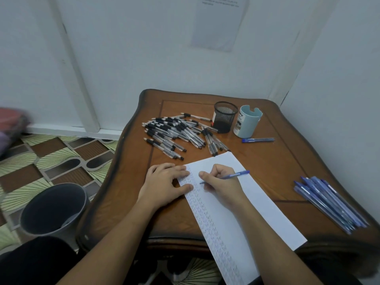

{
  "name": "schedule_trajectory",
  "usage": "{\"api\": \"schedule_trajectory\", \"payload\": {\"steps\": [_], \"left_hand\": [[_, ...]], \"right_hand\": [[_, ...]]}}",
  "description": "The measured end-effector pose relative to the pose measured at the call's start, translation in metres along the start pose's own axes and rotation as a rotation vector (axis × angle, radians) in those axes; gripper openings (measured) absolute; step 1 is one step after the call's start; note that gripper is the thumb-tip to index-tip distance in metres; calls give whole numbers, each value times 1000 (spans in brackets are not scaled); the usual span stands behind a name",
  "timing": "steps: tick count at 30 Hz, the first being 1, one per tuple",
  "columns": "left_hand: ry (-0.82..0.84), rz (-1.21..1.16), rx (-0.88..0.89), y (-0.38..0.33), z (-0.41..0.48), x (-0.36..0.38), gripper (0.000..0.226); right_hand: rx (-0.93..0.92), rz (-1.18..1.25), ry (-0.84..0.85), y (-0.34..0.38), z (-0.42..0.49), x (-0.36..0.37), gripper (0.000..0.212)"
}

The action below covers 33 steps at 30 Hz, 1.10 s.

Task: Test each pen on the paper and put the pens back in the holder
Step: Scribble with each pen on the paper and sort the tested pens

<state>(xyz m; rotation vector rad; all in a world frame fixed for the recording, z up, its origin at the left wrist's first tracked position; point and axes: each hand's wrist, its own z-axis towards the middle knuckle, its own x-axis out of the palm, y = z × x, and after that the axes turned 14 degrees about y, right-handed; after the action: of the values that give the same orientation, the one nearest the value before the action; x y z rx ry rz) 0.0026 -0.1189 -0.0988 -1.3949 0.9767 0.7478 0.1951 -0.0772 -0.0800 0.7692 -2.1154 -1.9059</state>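
Note:
My right hand (220, 182) grips a blue pen (236, 175) with its tip down on the white paper (246, 212), beside a column of small ink marks. My left hand (166, 182) lies flat with its fingers pressing the paper's left edge. A heap of several black-grip pens (176, 136) lies at the back left of the wooden table (277, 171). Behind it stand a black mesh holder (225, 117) and a light blue holder (247, 121), with one blue pen (258, 140) lying in front of them. Several blue pens (329, 202) lie bundled at the right.
A grey bin (54, 210) stands on the patterned floor left of the table. White walls close in behind and to the right, with a sheet of paper (218, 21) stuck on the back wall. The paper's near end overhangs the table's front edge.

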Motion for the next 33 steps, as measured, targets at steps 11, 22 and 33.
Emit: {"api": "schedule_trajectory", "payload": {"steps": [11,22,33], "left_hand": [[-23,2,10,2,0,2,50],[-16,2,6,2,0,3,54],[-11,2,-2,1,0,2,51]], "right_hand": [[-39,-108,-45,-7,0,8,43],[-51,-132,-25,-9,0,9,46],[-49,-139,-56,-9,0,8,38]]}}
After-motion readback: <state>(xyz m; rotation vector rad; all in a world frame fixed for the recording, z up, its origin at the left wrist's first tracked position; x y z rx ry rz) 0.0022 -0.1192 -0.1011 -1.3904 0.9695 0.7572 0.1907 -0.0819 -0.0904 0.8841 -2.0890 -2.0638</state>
